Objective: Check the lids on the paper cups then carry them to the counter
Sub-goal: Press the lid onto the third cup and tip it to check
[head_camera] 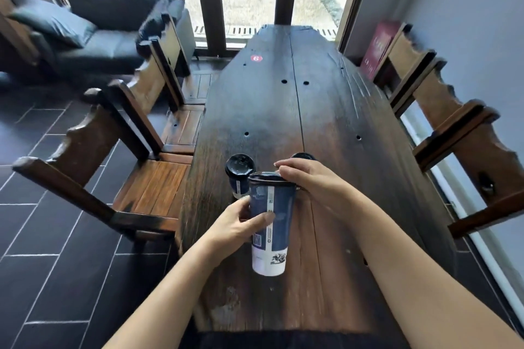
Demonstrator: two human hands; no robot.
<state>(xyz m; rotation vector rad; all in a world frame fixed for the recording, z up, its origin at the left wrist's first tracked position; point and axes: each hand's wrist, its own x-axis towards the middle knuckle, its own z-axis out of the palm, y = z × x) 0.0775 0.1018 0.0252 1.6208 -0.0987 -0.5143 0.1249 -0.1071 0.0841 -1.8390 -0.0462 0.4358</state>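
Counter (326, 110) of dark wood under my hands. My left hand (241, 224) grips the tall blue cup (273, 235); a second cup (239, 168) stands just beyond it, a third cup (304, 156) behind my right hand (309, 181), which clasps the tall cup's lid (268, 177)

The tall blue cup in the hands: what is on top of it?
A dark lid sits on the cup. The right hand holds the lid's right edge and covers it, so its seal there cannot be seen.

Wooden chairs (147, 187) flank table (283, 110); sofa (93, 37) beyond.
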